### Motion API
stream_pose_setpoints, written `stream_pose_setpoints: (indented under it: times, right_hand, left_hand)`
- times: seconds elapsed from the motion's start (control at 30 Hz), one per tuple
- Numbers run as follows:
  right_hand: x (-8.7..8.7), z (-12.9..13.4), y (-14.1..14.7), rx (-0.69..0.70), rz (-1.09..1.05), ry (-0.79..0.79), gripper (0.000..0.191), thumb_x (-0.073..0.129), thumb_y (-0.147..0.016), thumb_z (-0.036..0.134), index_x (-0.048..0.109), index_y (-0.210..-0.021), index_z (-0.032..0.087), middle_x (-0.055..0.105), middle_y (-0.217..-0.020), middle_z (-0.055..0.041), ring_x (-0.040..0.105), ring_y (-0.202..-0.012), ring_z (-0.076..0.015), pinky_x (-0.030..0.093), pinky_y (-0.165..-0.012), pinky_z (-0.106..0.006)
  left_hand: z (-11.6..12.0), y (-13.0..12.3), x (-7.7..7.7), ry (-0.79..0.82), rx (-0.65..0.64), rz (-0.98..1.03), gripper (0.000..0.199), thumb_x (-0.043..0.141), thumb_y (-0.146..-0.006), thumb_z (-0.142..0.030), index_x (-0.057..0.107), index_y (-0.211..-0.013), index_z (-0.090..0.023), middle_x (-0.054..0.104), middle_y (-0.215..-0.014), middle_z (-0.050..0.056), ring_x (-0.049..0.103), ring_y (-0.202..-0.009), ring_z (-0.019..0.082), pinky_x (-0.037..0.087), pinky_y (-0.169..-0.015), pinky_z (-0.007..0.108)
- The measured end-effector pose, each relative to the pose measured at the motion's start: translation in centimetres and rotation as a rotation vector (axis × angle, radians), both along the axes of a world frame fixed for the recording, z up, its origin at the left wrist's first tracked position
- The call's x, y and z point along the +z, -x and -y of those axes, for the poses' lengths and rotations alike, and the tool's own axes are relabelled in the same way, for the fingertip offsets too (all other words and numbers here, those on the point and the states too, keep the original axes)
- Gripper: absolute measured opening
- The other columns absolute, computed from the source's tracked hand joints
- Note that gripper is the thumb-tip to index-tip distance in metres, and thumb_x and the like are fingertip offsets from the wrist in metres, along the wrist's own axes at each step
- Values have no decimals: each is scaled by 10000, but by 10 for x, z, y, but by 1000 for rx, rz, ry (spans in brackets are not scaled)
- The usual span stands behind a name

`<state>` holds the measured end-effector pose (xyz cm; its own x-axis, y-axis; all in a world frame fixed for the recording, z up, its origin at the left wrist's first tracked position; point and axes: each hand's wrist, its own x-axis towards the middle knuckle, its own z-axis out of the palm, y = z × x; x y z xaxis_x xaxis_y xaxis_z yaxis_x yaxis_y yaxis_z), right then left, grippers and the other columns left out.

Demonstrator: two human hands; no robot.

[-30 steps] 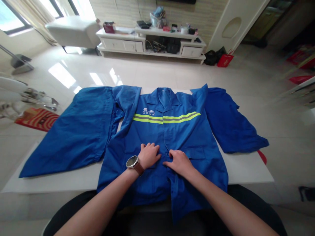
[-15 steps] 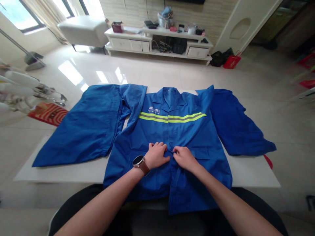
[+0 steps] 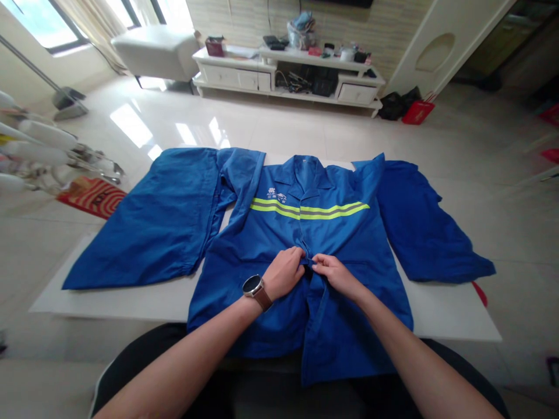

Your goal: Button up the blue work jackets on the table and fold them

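Note:
A blue work jacket (image 3: 279,238) lies front up in front of me, collar away from me, with a yellow-green and grey reflective stripe (image 3: 327,212) across the chest. At the middle of its front opening, my left hand (image 3: 286,270), below a wristwatch, pinches the left edge of the placket. Close beside it, my right hand (image 3: 334,270) grips the facing edge. The cloth is lifted a little between the two hands. Any button there is too small or hidden to make out. Below the hands the front edges hang apart.
Folded blue garments lie on the white table (image 3: 449,311), one on the left (image 3: 144,227) and one on the right (image 3: 430,227). A red patterned bag (image 3: 94,196) stands left of the table. Across the floor are a white TV cabinet (image 3: 240,75) and a grey stool (image 3: 155,49).
My left hand has moved right and closed on the placket edge beside my right hand. The cloth between the hands is now raised. The view has shifted slightly.

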<state>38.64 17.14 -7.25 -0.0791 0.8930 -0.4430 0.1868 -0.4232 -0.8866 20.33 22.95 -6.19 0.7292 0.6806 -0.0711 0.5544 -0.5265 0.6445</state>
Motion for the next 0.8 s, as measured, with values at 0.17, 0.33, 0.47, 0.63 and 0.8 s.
stream_pose_setpoints:
  times: [0.17, 0.33, 0.47, 0.63, 0.8]
  right_hand:
    - [2, 1, 0, -16, 250, -159, 215, 533, -840, 415, 558, -804, 204, 452, -628, 56, 419, -605, -126, 328, -585, -247]
    - [6, 3, 5, -58, 541, -261, 188, 526, -883, 340, 658, -872, 206, 546, -625, 34, 514, -617, -141, 351, -617, -252]
    - [9, 3, 8, -57, 706, -276, 193, 545, -893, 323, 706, -917, 219, 610, -634, 19, 568, -620, -151, 357, -616, -254]
    - [7, 1, 5, -10, 736, -286, 203, 596, -888, 309, 772, -963, 241, 710, -721, 2, 637, -693, -167, 393, -671, -262]
    - [8, 1, 5, -20, 781, -283, 190, 629, -878, 300, 794, -960, 253, 755, -802, -8, 664, -752, -177, 416, -715, -268]
  left_hand:
    - [-4, 2, 3, -17, 4, 62, 210, 462, -902, -144, 612, -1036, -205, 654, -1046, 49, 620, -955, 188, 478, -874, 301]
    - [-6, 2, 1, -18, 5, 47, 166, 498, -895, -158, 651, -936, -207, 667, -968, 42, 638, -921, 188, 483, -842, 286]
    - [-7, 0, 1, -16, 5, 35, 163, 511, -892, -158, 665, -924, -200, 672, -943, 44, 645, -917, 189, 487, -835, 284]
    - [-8, 1, 1, -26, -31, 17, 187, 502, -889, -143, 678, -916, -199, 671, -945, 46, 645, -895, 186, 491, -826, 280]
    - [-7, 1, 0, -75, -65, -21, 199, 493, -892, -142, 682, -921, -197, 670, -932, 50, 648, -883, 195, 491, -805, 287]
